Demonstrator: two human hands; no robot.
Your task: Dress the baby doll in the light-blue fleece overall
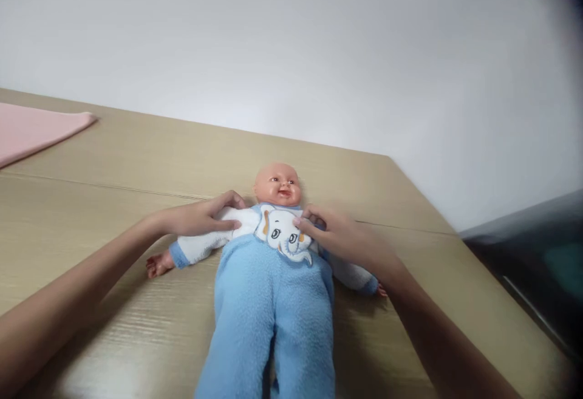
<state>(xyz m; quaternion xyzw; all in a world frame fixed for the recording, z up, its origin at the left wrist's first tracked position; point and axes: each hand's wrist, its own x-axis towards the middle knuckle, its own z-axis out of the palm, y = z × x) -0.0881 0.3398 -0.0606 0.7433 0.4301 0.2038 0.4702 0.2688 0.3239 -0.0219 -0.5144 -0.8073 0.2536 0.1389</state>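
Note:
A bald baby doll lies face up on the wooden table, its head toward the far side. It wears fuzzy light blue trousers and a white top with blue cuffs. An elephant face patch covers its chest. At the doll's shoulder on the left side, my left hand is closed around the white sleeve, thumb on the chest side. My right hand grips the top near the other shoulder, its thumb at the patch's edge. The doll's feet are out of frame.
A folded pink cloth lies at the table's far left. Behind the wooden table rises a plain pale wall. Beyond the table's right edge is a dark, blurred object.

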